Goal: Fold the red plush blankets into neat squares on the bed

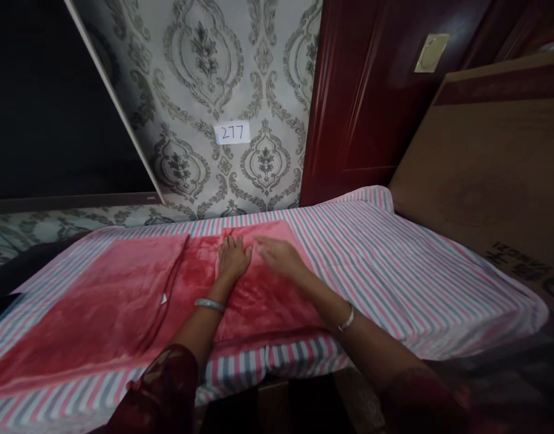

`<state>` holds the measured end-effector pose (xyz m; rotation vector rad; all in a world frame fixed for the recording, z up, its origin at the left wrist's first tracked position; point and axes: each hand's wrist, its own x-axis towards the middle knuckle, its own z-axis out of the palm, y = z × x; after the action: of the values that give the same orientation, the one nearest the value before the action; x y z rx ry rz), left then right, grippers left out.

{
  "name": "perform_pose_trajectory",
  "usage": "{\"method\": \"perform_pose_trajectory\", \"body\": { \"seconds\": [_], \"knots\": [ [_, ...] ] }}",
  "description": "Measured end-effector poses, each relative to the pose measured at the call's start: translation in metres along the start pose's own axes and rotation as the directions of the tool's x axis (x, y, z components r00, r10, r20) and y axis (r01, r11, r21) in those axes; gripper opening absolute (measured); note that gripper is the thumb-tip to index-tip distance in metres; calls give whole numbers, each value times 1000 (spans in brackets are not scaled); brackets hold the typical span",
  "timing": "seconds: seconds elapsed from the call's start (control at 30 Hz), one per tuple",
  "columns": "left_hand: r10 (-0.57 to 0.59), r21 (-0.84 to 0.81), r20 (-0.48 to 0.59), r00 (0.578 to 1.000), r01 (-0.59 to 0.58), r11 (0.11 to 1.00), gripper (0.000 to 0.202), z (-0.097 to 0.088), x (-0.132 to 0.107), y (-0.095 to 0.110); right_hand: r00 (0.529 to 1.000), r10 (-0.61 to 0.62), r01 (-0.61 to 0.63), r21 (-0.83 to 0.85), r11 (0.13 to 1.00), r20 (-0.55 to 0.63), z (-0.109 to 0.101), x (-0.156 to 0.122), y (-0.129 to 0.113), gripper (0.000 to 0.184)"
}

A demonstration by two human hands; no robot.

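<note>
A red plush blanket [118,295] lies across the striped cloth, with its left part and right part each folded over toward the middle. Between the two folds a strip of deeper red shows, and a small white tag pokes out at the left fold's edge. My left hand [234,258] rests flat on the inner edge of the right fold, fingers spread. My right hand [279,256] is over the same fold, just to the right of the left hand, fingers stretched out and slightly blurred. Each wrist wears a bracelet.
Under the blanket, a striped cloth [367,259] covers the table. At the right stands a large cardboard box [484,181]. A dark television screen [64,102] is at the left, and a paper label [232,132] reading 277 is on the patterned wall beside a dark red door [367,90].
</note>
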<state>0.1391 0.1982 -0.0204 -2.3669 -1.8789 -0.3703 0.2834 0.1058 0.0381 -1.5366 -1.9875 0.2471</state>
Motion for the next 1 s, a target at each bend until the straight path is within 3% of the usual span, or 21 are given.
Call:
{"method": "perform_pose_trajectory", "body": {
  "seconds": [0.07,0.17,0.37,0.73,0.9,1.0],
  "knots": [
    [-5,4,1,1000,5,1000,61,0,1,0,994,101,-103,-71,992,-34,-8,33,16,48],
    [-25,-1,21,999,25,1000,62,2,3,0,958,286,-282,-199,938,-9,5,59,46,58],
    [-34,-43,51,998,36,998,65,7,6,-2,914,397,-352,-326,878,81,52,52,91,66],
    [-19,-75,83,996,25,997,68,10,4,-1,904,407,-353,-307,884,131,51,53,101,68],
    [18,-163,183,983,12,986,65,-9,10,-4,875,428,-363,-278,889,228,30,54,97,64],
    [72,-221,211,975,-24,975,58,-27,1,-13,877,414,-353,-257,899,243,12,38,93,63]
  ]
}}
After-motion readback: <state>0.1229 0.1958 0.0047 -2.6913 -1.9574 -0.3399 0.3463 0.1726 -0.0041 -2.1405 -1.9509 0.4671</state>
